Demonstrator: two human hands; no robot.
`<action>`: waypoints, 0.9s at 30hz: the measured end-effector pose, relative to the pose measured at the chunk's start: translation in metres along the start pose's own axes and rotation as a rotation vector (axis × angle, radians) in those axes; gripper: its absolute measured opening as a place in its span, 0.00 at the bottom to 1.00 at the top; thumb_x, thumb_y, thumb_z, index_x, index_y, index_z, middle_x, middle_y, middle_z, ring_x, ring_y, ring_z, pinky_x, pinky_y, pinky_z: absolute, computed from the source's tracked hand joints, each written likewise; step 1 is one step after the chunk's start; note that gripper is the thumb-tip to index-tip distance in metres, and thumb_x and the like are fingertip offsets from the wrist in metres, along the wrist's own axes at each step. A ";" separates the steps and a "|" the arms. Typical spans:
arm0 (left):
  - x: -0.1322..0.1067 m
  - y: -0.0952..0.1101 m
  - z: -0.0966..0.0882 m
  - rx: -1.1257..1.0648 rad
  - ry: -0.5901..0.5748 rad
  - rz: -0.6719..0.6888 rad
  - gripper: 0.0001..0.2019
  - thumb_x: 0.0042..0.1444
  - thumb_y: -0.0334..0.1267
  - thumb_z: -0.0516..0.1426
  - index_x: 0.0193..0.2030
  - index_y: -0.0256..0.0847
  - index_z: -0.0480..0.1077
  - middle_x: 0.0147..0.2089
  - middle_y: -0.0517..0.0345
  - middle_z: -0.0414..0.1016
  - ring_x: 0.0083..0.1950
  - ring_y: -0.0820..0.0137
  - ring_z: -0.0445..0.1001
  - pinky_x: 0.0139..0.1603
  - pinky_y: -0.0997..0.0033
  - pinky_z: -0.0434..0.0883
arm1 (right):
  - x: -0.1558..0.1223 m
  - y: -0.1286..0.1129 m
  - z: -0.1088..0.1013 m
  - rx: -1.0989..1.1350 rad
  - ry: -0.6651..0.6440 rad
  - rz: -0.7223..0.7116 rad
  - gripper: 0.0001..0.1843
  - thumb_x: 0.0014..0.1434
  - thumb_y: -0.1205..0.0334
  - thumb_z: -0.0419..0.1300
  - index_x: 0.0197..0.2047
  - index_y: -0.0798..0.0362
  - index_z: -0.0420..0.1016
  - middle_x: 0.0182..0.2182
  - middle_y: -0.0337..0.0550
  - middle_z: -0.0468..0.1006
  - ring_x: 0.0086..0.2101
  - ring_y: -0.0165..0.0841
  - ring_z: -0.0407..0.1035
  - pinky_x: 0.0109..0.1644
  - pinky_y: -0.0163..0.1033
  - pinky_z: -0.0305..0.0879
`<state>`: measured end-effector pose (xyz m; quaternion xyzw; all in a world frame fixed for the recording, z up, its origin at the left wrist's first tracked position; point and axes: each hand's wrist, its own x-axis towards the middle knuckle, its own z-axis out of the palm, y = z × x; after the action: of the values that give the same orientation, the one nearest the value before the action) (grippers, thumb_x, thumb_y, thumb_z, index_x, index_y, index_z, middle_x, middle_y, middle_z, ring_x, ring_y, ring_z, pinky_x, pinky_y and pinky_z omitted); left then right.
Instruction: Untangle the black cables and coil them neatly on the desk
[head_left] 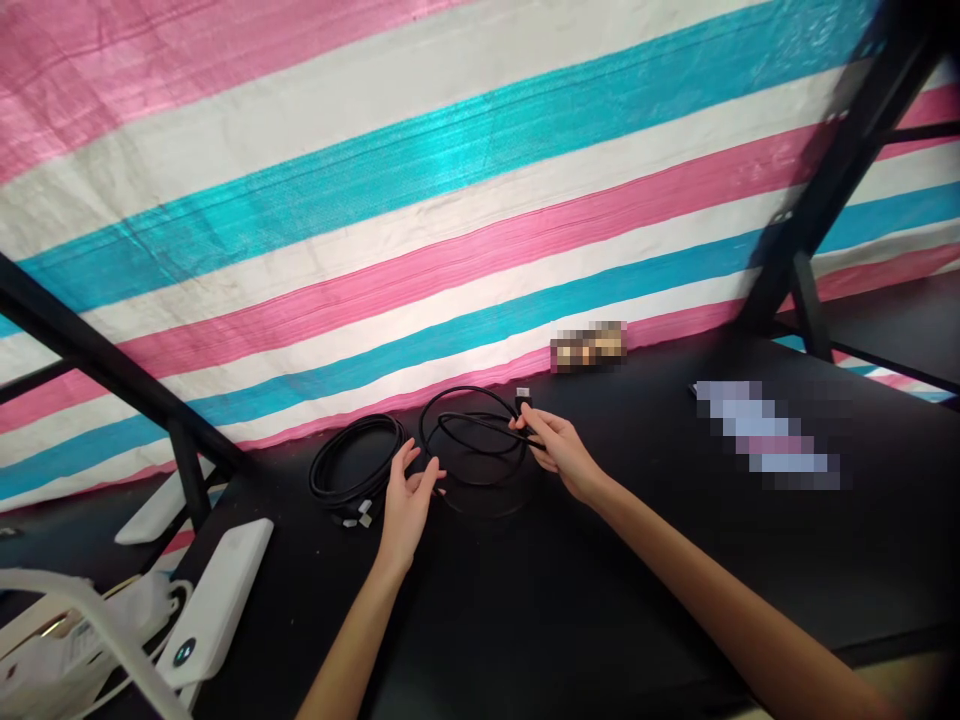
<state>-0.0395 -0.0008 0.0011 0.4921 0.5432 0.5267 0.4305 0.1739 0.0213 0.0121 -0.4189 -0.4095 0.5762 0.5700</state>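
Observation:
My right hand (pixel 566 455) pinches a loosely looped black cable (pixel 472 484) close to its end. A flat plug with a silver metal tip (pixel 523 396) sticks up past those fingers. At the left side of the loops is my left hand (pixel 407 505), its thumb and fingers apart; it is beside the cable, and I cannot tell whether it touches it. Just left of that hand, a second black cable (pixel 322 470) lies coiled on the dark table (pixel 525 620). Metal-tipped plugs (pixel 364 513) show at the front of this coil.
A white power bank (pixel 225 590) with a small round display lies at the left. White cords and a white power strip (pixel 142 610) are nearby. Black metal frame legs (pixel 832 190) stand on both sides. Behind hangs a striped sheet (pixel 450 150). Two blurred-out items lie at the back and right.

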 end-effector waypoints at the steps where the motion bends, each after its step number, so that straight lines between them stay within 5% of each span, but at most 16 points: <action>1: 0.000 0.001 -0.001 -0.032 0.006 -0.018 0.30 0.51 0.47 0.59 0.59 0.43 0.56 0.61 0.40 0.58 0.38 0.69 0.77 0.33 0.71 0.73 | 0.000 0.000 -0.001 0.003 -0.008 -0.004 0.21 0.48 0.41 0.61 0.26 0.54 0.71 0.16 0.32 0.60 0.13 0.17 0.40 0.16 0.29 0.30; 6: 0.002 0.004 -0.004 -0.145 -0.001 -0.103 0.33 0.49 0.46 0.61 0.61 0.42 0.56 0.61 0.37 0.59 0.30 0.72 0.76 0.26 0.72 0.72 | 0.000 -0.001 -0.002 0.049 -0.052 -0.008 0.20 0.47 0.46 0.64 0.21 0.56 0.67 0.21 0.35 0.67 0.13 0.15 0.41 0.15 0.30 0.29; 10: 0.001 0.009 -0.003 -0.134 -0.038 -0.099 0.30 0.47 0.47 0.62 0.57 0.40 0.62 0.53 0.43 0.69 0.27 0.74 0.74 0.24 0.75 0.69 | -0.002 -0.006 -0.001 0.128 -0.055 0.006 0.21 0.44 0.49 0.66 0.19 0.56 0.63 0.27 0.38 0.71 0.13 0.14 0.41 0.15 0.31 0.29; 18: -0.003 0.010 0.000 0.001 -0.054 0.007 0.29 0.48 0.50 0.61 0.55 0.38 0.66 0.50 0.46 0.72 0.32 0.71 0.75 0.23 0.76 0.69 | -0.002 -0.013 -0.005 0.204 -0.093 0.043 0.26 0.42 0.50 0.66 0.13 0.56 0.56 0.21 0.36 0.68 0.12 0.14 0.38 0.15 0.32 0.26; 22: -0.007 0.012 0.000 0.174 -0.010 0.120 0.23 0.52 0.48 0.58 0.52 0.38 0.69 0.40 0.49 0.75 0.36 0.67 0.74 0.30 0.72 0.71 | -0.003 -0.011 -0.006 0.151 -0.208 0.060 0.25 0.46 0.52 0.66 0.12 0.57 0.59 0.21 0.38 0.69 0.12 0.14 0.39 0.16 0.32 0.26; 27: -0.004 0.020 -0.008 0.227 0.181 0.388 0.10 0.52 0.43 0.58 0.37 0.41 0.75 0.54 0.50 0.69 0.52 0.63 0.70 0.51 0.67 0.66 | -0.005 -0.011 -0.005 0.120 -0.247 0.034 0.22 0.49 0.52 0.64 0.14 0.57 0.63 0.28 0.43 0.76 0.12 0.14 0.41 0.17 0.32 0.29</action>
<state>-0.0451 -0.0065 0.0211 0.5832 0.5308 0.5770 0.2126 0.1823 0.0162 0.0214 -0.3169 -0.4339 0.6564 0.5295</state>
